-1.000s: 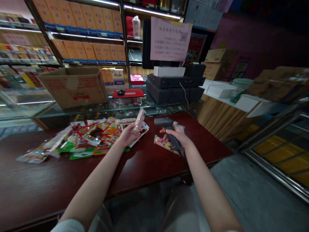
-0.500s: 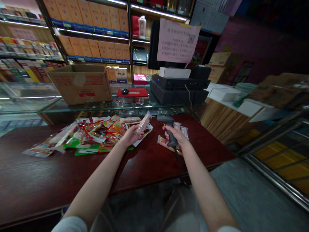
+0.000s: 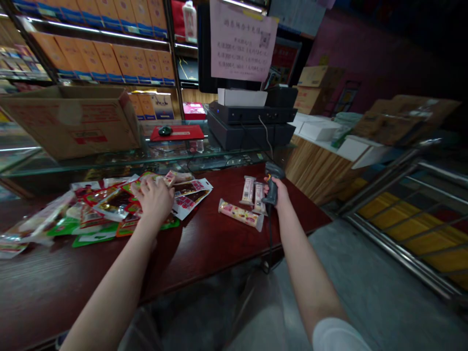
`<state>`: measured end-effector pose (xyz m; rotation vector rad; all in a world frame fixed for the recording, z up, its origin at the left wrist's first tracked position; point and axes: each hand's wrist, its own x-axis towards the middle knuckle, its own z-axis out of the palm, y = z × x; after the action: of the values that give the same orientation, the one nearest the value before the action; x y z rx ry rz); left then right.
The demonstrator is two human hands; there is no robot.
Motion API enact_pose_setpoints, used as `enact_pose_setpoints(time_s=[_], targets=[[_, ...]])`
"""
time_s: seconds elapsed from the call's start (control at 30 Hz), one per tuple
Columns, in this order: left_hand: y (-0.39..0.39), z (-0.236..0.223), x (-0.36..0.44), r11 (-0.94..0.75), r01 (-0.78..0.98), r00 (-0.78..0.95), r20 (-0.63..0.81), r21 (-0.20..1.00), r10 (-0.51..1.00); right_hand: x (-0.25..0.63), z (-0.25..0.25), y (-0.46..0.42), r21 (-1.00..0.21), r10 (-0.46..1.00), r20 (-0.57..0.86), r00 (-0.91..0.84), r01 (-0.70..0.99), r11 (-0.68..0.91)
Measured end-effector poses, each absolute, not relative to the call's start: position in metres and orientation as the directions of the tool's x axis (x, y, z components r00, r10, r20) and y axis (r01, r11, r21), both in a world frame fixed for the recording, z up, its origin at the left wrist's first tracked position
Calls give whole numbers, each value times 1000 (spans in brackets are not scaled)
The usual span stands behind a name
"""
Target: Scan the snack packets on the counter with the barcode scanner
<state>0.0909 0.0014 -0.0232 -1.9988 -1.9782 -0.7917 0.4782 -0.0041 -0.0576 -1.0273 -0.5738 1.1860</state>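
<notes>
My left hand (image 3: 155, 197) rests on a pile of colourful snack packets (image 3: 106, 204) on the dark red table (image 3: 219, 243). Its fingers are curled around the end of a pale packet (image 3: 179, 176) at the top of the pile. My right hand (image 3: 277, 192) is closed round the handle of a black barcode scanner (image 3: 272, 175), held upright near the table's far right corner, its cable hanging down. Three pink snack bars lie beside it: one long bar (image 3: 240, 214) and two shorter ones (image 3: 248, 190) (image 3: 259, 195).
Behind the table runs a glass counter (image 3: 109, 163) bearing a cardboard box (image 3: 73, 122), a mouse (image 3: 165, 130) on a red pad and a black till (image 3: 252, 126) with a paper notice (image 3: 241, 44). Shelves of boxes fill the back wall. Metal rails (image 3: 402, 204) stand at the right.
My left hand no longer holds up the pink bar; it has moved left and down onto the pile. My right hand with the scanner has moved right and away from the packets.
</notes>
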Motion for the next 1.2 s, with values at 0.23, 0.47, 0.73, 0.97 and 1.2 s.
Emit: enact_pose_setpoints(time_s=[0.23, 0.47, 0.73, 0.97, 1.2], targets=[[18, -23, 203, -477, 761, 424, 219, 439, 879, 478, -60, 1, -817, 938, -224, 265, -576, -32], [36, -27, 298, -388, 849, 472, -183, 357, 863, 489, -58, -10, -780, 890, -138, 435, -601, 173], [47, -42, 260, -363, 865, 352, 97, 345, 931, 491, -68, -8, -878, 960, -63, 271, -473, 76], [43, -45, 178, -571, 667, 302, 527, 478, 795, 474, -60, -21, -963, 969, 30, -245, -267, -38], [31, -48, 160, -589, 624, 213, 613, 513, 760, 454, -57, -26, -977, 951, 72, -301, -212, 7]])
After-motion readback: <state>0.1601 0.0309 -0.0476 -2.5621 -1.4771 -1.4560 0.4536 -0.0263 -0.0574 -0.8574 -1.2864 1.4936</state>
